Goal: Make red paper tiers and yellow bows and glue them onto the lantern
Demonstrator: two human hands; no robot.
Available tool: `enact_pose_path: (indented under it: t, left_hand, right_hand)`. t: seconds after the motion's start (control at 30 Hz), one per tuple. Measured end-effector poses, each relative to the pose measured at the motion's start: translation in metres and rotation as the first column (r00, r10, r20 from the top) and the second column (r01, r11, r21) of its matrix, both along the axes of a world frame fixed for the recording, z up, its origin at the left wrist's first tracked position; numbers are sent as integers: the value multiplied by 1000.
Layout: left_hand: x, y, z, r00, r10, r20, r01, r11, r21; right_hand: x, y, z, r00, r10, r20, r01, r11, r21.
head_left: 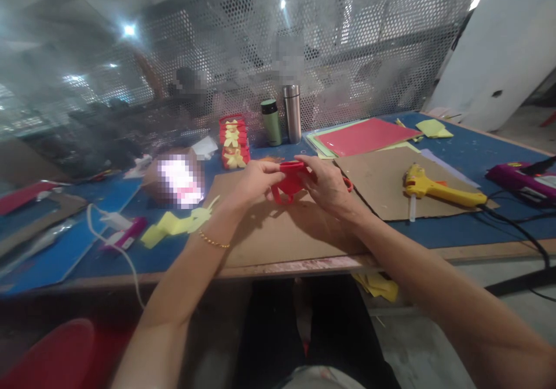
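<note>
One small, red, pouch-like piece [290, 182]: held just above a flat brown cardboard sheet [282, 239], between both hands.
Left hand [259, 180]: thumb and fingers pinched on the piece's left edge.
Right hand [326, 183]: thumb and fingers gripping its right side.
Behind the hands: red pieces with yellow bow shapes [234, 140], a green black-lidded tumbler [272, 125], a silver metal flask [292, 116].
Right of the hands: a yellow plastic glue gun [452, 193], resting on a second brown cardboard sheet [373, 189].
Underneath: a blue-topped bench [417, 237].
</note>
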State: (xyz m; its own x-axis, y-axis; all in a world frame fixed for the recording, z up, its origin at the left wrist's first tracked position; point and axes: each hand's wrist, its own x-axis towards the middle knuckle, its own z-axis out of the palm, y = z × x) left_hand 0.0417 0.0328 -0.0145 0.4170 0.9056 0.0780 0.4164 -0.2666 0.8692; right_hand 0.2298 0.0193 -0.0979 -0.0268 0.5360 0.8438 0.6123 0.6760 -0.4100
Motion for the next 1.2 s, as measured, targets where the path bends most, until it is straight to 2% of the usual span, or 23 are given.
enact_pose_path:
  t: [0.27,0.4,0.57,0.63,0.73,0.87,1.07,1.2]
  left_hand:
    - [-15,11,-7,992,-76,-101,89,986,139]
    - [-23,12,-3,984,-61,-170,96,974,205]
    - [-30,5,-1,990,-53,-128,80,974,214]
    - [-29,1,-4,989,-92,-111,115,969,217]
    - [-24,1,-15,986,-165,28,159,974,159]
    - [-17,0,-28,977,-101,190,88,993,75]
    - [-11,-21,-18,979,-64,192,44,993,105]
    - [-12,-27,-15,978,-44,202,16,990,139]
  right_hand:
    - [4,-3,4,998,49,-42,-52,995,-88]
    - [6,1,4,979,113,-171,-149,966,-210]
    - [2,4,3,892,200,-405,-337,891,-304]
    - [2,3,3,885,210,-415,-358,877,-320]
    - [1,-2,5,886,219,-409,-368,869,-331]
    - [0,-10,10,862,291,-415,-446,825,-347]
    - [-2,-22,19,835,362,-414,-520,765,-380]
    - [-3,-29,24,789,393,-472,-586,713,-385]
